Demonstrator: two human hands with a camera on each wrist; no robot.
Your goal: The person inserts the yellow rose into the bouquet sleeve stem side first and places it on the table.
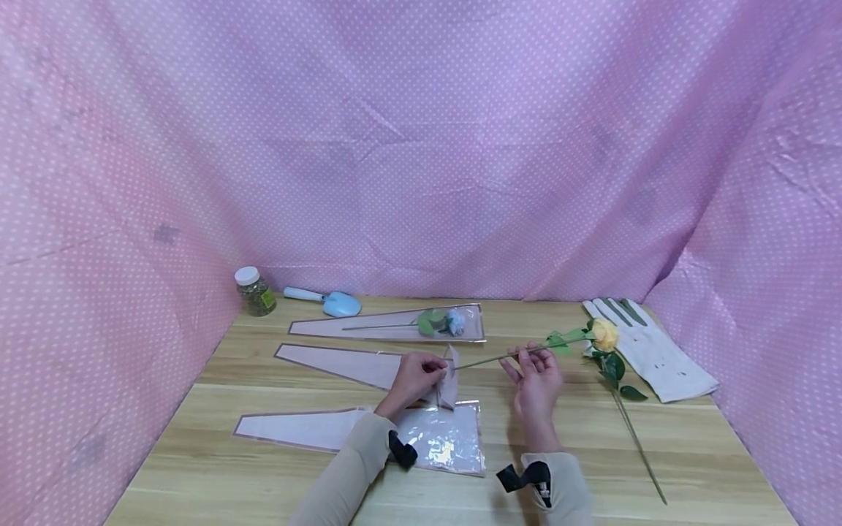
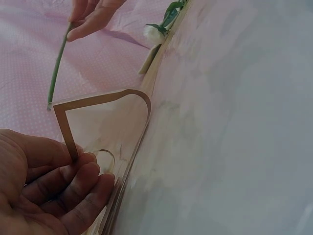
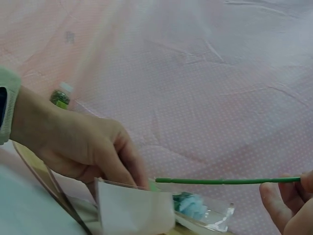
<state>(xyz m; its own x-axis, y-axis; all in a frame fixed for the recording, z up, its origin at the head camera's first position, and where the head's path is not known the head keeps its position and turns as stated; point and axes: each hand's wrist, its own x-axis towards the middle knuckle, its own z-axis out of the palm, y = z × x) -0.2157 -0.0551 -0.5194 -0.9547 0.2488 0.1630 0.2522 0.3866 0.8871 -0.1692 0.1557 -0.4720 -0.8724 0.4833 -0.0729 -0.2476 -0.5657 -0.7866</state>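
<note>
My left hand [image 1: 416, 376] pinches the mouth of the middle flower sleeve [image 1: 342, 363], a tapered clear-and-pale bag with a darker border. In the left wrist view, the sleeve's mouth [image 2: 105, 98] bows open above the thumb and fingertips. A yellow artificial rose [image 1: 604, 334] is held up by its stem in my right hand [image 1: 538, 387], bloom to the right. Its thin green stem [image 3: 220, 181] runs level toward the left hand, the cut end right at the sleeve's mouth.
Behind lies a sleeve [image 1: 388, 332] holding a blue rose [image 1: 455, 322]; in front, another sleeve [image 1: 296, 429]. A lidded jar [image 1: 255, 294] and a blue trowel [image 1: 340, 304] stand at the back left. At right, white gloves [image 1: 667, 361] lie near another rose's stem [image 1: 634, 438].
</note>
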